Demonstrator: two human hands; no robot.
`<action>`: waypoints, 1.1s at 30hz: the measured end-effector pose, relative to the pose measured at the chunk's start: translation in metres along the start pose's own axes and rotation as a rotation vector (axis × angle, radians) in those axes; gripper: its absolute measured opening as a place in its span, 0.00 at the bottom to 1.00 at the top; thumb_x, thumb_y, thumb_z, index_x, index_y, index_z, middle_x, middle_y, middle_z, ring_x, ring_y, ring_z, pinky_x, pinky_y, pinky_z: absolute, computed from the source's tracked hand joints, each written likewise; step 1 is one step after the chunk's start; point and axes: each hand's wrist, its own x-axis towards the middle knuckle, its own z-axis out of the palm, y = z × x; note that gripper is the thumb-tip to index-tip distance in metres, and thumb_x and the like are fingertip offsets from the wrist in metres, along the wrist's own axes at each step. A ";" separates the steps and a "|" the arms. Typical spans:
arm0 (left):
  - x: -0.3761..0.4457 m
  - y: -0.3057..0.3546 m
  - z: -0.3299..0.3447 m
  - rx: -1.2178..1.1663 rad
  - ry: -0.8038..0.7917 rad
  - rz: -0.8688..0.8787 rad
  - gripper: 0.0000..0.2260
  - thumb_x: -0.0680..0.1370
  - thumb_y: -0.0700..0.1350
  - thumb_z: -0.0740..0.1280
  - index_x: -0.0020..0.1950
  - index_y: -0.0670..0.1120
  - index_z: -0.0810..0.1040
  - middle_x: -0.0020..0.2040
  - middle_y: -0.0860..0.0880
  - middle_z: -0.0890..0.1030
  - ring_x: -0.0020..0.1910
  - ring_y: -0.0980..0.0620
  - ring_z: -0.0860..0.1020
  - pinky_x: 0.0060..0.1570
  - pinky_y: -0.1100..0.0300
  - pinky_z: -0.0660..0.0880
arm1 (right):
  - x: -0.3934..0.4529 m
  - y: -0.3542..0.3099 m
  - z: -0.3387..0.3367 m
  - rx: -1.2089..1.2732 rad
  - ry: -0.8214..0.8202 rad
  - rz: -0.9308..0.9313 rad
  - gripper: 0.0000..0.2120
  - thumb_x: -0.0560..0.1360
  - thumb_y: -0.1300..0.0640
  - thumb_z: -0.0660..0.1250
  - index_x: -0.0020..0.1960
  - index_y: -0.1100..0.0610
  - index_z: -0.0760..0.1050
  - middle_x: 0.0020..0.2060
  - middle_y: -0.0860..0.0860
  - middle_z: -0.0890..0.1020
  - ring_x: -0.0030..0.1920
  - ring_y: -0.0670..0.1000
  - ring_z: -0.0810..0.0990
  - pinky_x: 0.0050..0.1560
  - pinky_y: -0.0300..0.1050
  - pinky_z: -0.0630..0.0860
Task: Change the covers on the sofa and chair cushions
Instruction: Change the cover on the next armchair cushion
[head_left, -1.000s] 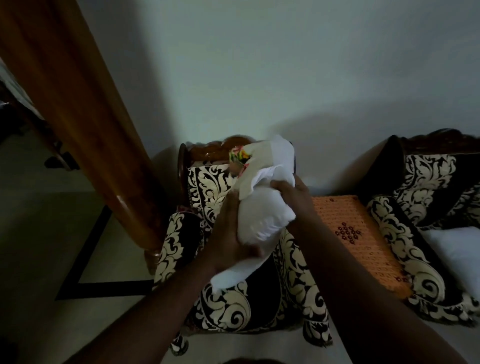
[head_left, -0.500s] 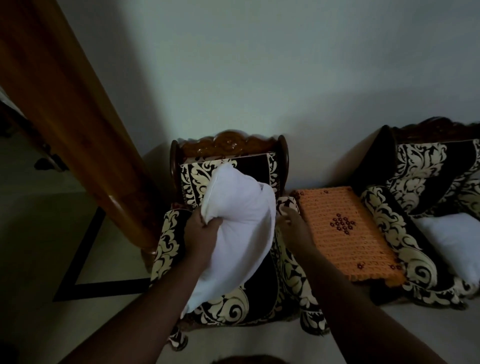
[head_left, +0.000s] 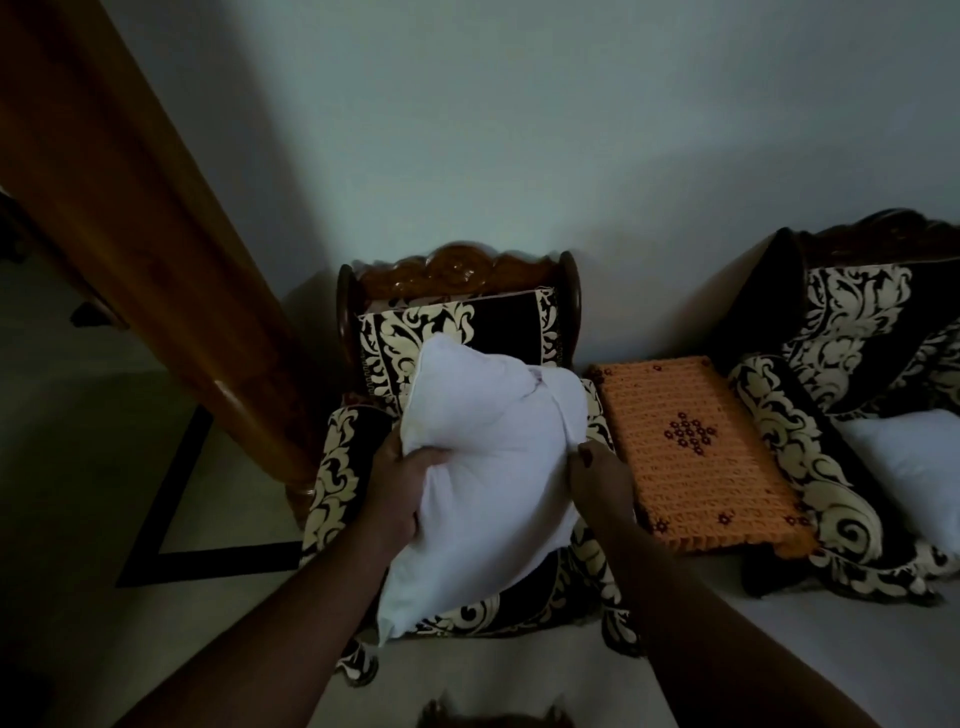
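You have a bare white cushion insert (head_left: 488, 467) held up over the seat of the patterned chair (head_left: 457, 332), so judge yourself at the midpoint for this one: no cover shows on it, and a fresh cover is not yet on. Your left hand (head_left: 400, 493) grips the insert at its 9 o'clock edge, fingers curled into the stuffing with the thumb on top. Your right hand (head_left: 597, 473) is at the insert's 3 o'clock edge, fingertips pressed into or pinching the fabric there; the dim light leaves it unclear how much cloth it really has, but it reads as a pinch. The insert tilts, its top corner toward 12 o'clock against the chair back and its lower corner hanging toward 7 o'clock past the seat front. At 3 o'clock from the chair sits a small table under an orange crochet cloth (head_left: 696, 457), and beyond it, at the far 3 o'clock edge of view, the sofa (head_left: 841, 332) carries a second uncovered white cushion (head_left: 909, 457), so that one also looks to be waiting for a cover. No replacement cover is visible anywhere in view; you will likely need to fetch one before either cushion can be finished. A wooden post (head_left: 156, 270) slants across at 10 o'clock
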 end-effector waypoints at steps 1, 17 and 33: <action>0.002 0.000 -0.004 0.036 -0.014 0.015 0.20 0.71 0.39 0.75 0.60 0.53 0.81 0.53 0.52 0.86 0.56 0.46 0.83 0.48 0.55 0.77 | -0.001 -0.001 0.002 0.041 -0.014 0.011 0.11 0.82 0.54 0.59 0.51 0.57 0.77 0.42 0.53 0.81 0.45 0.55 0.80 0.45 0.48 0.75; 0.011 0.011 -0.026 0.353 0.122 0.168 0.27 0.69 0.38 0.78 0.64 0.52 0.76 0.51 0.56 0.79 0.51 0.52 0.78 0.45 0.67 0.71 | -0.004 -0.028 -0.012 -0.321 -0.024 -0.280 0.09 0.79 0.47 0.64 0.55 0.49 0.67 0.41 0.49 0.82 0.38 0.52 0.81 0.39 0.51 0.80; 0.014 -0.031 -0.006 0.950 -0.125 0.057 0.47 0.60 0.76 0.62 0.72 0.49 0.74 0.66 0.46 0.79 0.65 0.44 0.78 0.64 0.55 0.74 | -0.013 -0.118 -0.002 -0.265 0.076 -0.395 0.09 0.84 0.51 0.54 0.50 0.54 0.69 0.33 0.47 0.74 0.33 0.52 0.76 0.30 0.43 0.63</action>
